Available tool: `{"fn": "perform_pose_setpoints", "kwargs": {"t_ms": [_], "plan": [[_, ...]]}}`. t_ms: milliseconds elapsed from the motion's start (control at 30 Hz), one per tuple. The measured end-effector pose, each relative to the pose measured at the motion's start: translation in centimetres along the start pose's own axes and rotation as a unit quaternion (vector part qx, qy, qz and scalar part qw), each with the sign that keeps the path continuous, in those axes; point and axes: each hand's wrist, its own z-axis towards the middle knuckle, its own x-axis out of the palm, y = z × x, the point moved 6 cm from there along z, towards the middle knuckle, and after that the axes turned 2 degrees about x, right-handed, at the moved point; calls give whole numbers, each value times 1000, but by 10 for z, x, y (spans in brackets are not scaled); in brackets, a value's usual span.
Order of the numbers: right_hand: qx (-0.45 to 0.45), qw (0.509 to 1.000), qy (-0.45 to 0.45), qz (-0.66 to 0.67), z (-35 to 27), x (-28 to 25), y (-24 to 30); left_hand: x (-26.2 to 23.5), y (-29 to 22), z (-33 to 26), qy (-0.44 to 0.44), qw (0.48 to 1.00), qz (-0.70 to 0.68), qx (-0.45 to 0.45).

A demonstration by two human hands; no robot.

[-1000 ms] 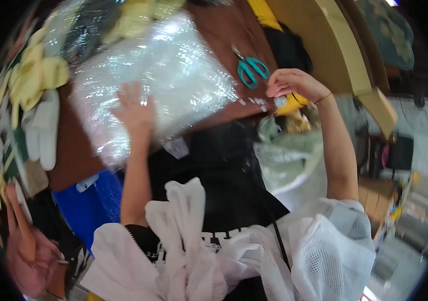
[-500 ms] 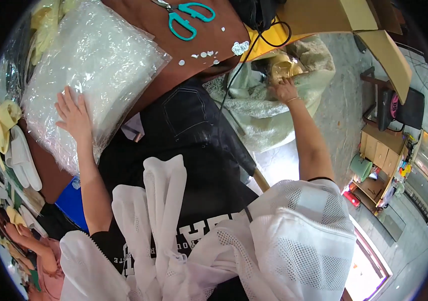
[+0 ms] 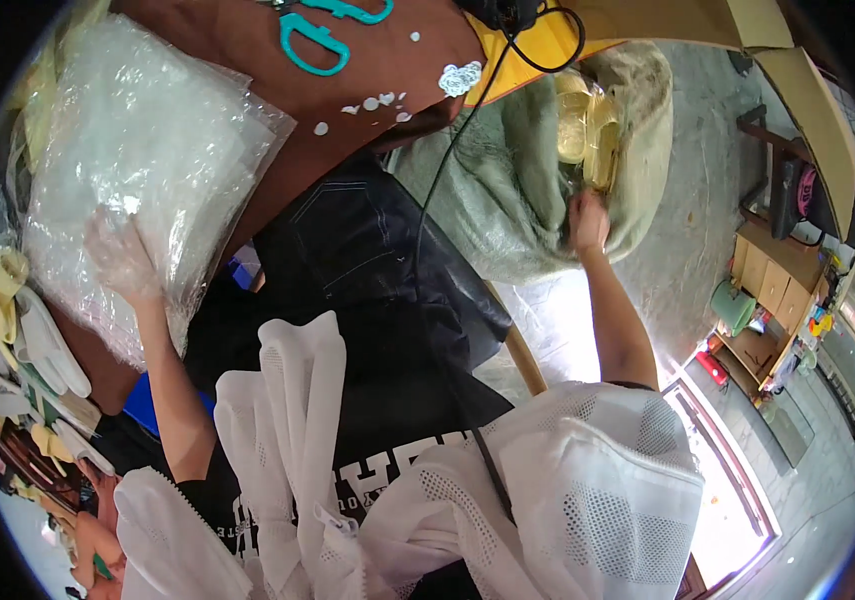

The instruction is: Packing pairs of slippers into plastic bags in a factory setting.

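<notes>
Teal scissors (image 3: 322, 35) lie on the brown table (image 3: 387, 60); a black cable (image 3: 447, 160) trails down.

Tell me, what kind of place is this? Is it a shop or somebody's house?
Probably a small workshop or packing room, not a home. A brown table holds teal scissors and a stack of clear plastic bags under the left hand, while the right hand reaches into a big green sack on the floor.

Small packing workshop. Brown desk (image 3: 247, 60) at upper left carries stack of clear plastic bags (image 3: 137, 150) and teal scissors (image 3: 322, 35); pale gloves (image 3: 17, 320) piled at left edge; green sack (image 3: 507, 190) on concrete floor (image 3: 677, 250); cardboard boxes (image 3: 772, 280) at right.
</notes>
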Motion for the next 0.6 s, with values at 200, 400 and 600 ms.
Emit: {"fn": "perform_pose_setpoints", "kwargs": {"t_ms": [200, 400, 600], "plan": [[-93, 961, -207, -155, 67, 7, -5, 4, -12, 4, 9, 999, 36, 32], [94, 992, -23, -77, 114, 29, -16, 11, 36, -5, -46, 967, -250, -28], [68, 992, -41, -102, 105, 6, -43, 14, 18, -4, -17, 992, 89, 91]]}}
